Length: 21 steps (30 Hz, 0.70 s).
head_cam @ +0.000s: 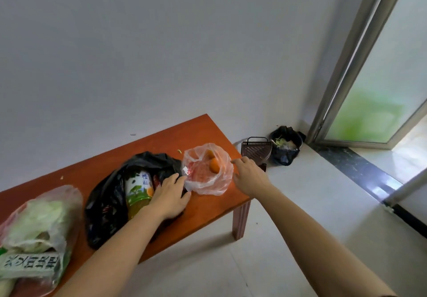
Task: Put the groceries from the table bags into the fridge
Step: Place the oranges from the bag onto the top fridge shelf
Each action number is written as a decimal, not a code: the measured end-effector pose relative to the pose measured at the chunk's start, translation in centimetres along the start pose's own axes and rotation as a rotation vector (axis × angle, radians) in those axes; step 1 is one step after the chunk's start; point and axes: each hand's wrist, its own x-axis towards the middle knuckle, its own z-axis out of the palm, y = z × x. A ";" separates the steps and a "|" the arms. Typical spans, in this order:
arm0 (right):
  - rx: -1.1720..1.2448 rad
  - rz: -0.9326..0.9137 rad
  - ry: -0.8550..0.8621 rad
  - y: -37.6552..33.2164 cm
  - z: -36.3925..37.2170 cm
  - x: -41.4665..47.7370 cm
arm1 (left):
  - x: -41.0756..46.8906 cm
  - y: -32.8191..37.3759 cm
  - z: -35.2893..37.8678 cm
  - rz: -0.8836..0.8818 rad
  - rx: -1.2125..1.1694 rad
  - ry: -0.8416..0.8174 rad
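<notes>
Left hand (169, 196) lies on the black bag (107, 206), fingers loose, touching the clear bag (205, 184) of oranges (215, 165) on the counter (208, 211). Right hand (248, 174) has its fingers at the clear bag's rim, can't tell if they're gripping.

Table (203, 132): orange-red wood, set against the wall.
Right end: clear bag (205, 181), thin plastic, mouth open, with oranges (215, 165) inside.
Just beside it, toward the middle: black bag (104, 206), open, holding a juice bottle (138, 192) with a green-and-white label.
Left end, front edge: translucent bag (39, 225) of pale leafy greens.
My left grip (171, 195) lies flat over the black bag's mouth, fingertips touching the clear bag.
My right grip (248, 175) is at the clear bag's right rim; whether it pinches the plastic I cannot tell.
Floor beyond the table's right end: brown basket (255, 150), with a black bin bag (285, 149) just beside it.
</notes>
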 end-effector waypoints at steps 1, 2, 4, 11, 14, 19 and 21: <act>0.008 -0.006 -0.027 -0.2 0.3 1.6 | 1.3 -0.3 -0.1 0.013 0.000 -0.018; 0.014 -0.015 -0.052 -0.4 0.8 3.2 | 2.7 -0.6 -0.2 0.034 0.006 -0.035; 0.020 -0.015 -0.103 -0.7 1.9 6.3 | 6.1 -1.4 -0.3 0.080 -0.003 -0.066; 0.050 0.004 -0.305 -2.1 8.5 13.7 | 19.3 -4.3 1.6 0.257 -0.102 -0.222; 0.102 0.059 -0.363 -2.6 10.6 16.3 | 24.4 -5.1 1.4 0.316 -0.139 -0.295; 0.052 0.338 -0.257 -0.9 12.2 19.5 | 31.2 -4.7 1.3 0.398 -0.192 -0.257; 0.056 0.407 -0.273 -0.4 12.2 19.3 | 31.6 -4.1 1.2 0.409 -0.192 -0.255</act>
